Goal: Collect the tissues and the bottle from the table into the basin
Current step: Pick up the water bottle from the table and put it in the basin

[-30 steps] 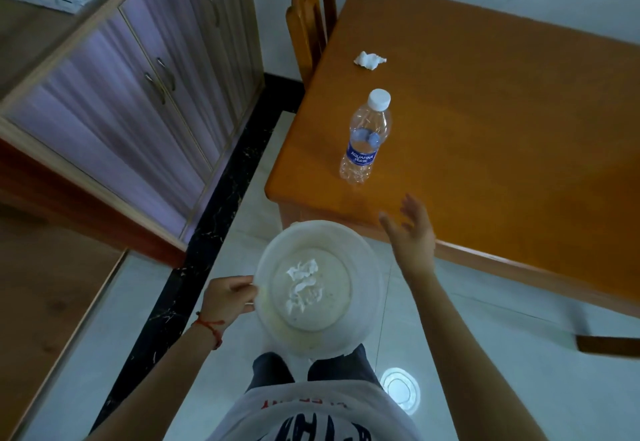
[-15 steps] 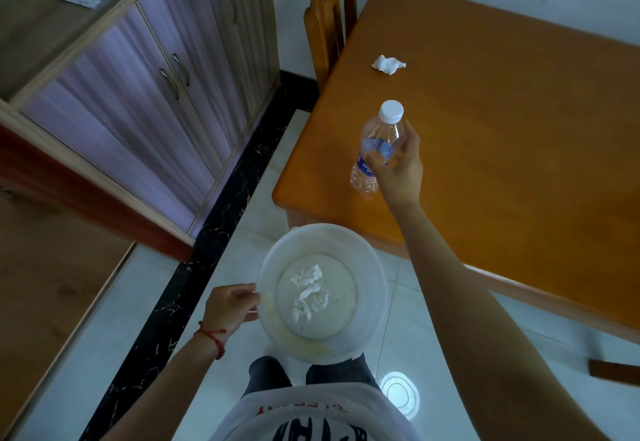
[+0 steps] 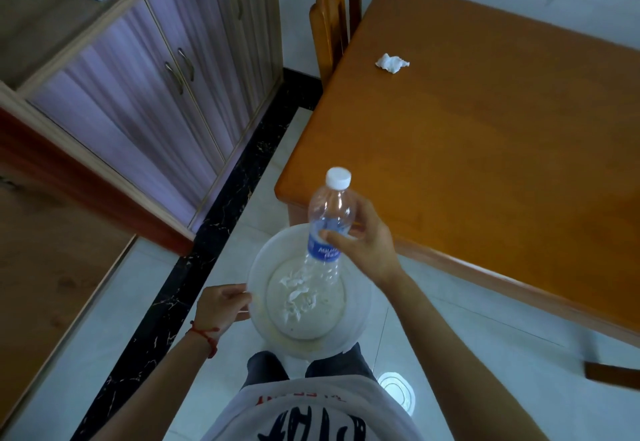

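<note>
The clear bottle (image 3: 327,229) with a white cap was held upright above the basin (image 3: 360,316), its base not resting inside. The right hand (image 3: 363,243) had its grip wrapped around the blue label, hiding part of the text. The left hand (image 3: 221,309) pinched the basin's rim. Crumpled tissues (image 3: 298,297) lay in the basin, partly blurred behind the bottle. One tissue (image 3: 392,63) remained on the counter (image 3: 485,150).

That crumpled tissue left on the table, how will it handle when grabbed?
The tissue looks very light and floppy: a loose crumpled wad that would likely squash under fingers. Its irregular shape suggests it won't roll, though it might slide on the glossy table.
</note>
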`<state>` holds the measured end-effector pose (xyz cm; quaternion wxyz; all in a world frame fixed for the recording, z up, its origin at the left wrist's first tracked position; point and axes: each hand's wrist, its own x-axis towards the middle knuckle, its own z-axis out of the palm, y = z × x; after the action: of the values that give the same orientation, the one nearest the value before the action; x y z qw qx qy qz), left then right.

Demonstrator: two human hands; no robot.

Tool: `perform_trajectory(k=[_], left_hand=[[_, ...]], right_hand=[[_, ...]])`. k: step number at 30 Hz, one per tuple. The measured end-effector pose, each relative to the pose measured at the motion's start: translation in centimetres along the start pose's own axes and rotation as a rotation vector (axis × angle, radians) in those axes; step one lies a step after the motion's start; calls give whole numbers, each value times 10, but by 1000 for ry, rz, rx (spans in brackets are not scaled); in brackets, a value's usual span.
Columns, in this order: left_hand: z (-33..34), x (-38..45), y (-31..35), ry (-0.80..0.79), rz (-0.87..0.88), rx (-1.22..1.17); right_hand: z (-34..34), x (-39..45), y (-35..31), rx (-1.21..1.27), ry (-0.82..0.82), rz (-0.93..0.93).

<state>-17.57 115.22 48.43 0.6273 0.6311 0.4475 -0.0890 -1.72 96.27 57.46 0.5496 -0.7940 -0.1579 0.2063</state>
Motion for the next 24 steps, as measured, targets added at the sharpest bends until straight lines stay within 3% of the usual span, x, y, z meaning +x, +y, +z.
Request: perform_trajectory(k=[13,20,24], left_hand=[[-11,-12,-4,128,-46,-144],[-28,-15,-5,212,-47,-190],[-50,-12,-9,241,-39,-218]], right_hand=[[45,-19,53,-408,-366,149],[38,-4,52,-510,-188,-67],[43,9,55,-562,-120,-75]])
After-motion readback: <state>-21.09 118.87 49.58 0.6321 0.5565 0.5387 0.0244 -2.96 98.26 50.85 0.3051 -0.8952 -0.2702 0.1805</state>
